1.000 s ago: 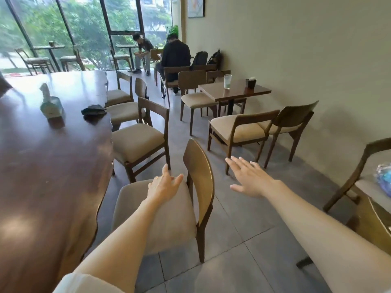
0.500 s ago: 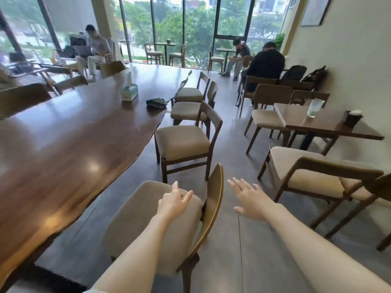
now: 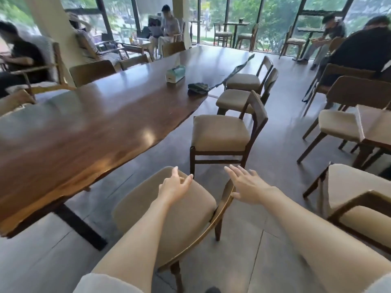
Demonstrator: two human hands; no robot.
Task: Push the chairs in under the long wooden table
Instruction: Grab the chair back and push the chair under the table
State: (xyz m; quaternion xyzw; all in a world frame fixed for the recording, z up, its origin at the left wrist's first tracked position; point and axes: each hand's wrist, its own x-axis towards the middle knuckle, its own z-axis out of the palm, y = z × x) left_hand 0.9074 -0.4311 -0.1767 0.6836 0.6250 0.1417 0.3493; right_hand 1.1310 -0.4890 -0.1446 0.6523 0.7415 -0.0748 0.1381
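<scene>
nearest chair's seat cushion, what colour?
Plain beige-tan, no pattern: the nearest chair's seat cushion. Shows best in the head view, the only one.

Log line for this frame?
left hand: open, over nearest beige-cushioned wooden chair | right hand: open, beside its backrest | chair: not under long wooden table

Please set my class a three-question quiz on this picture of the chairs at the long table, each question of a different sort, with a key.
1. True or false: the nearest chair is already tucked under the long wooden table.
2. Which thing stands on the table near the dark pouch? A) tissue box B) laptop C) vase
3. Fill in: the left hand, fingers relaxed, is held over the chair's ____, while the right hand is spread by the backrest.

Key: 1 false, bare floor shows between seat and table; 2 A; 3 seat.
</scene>
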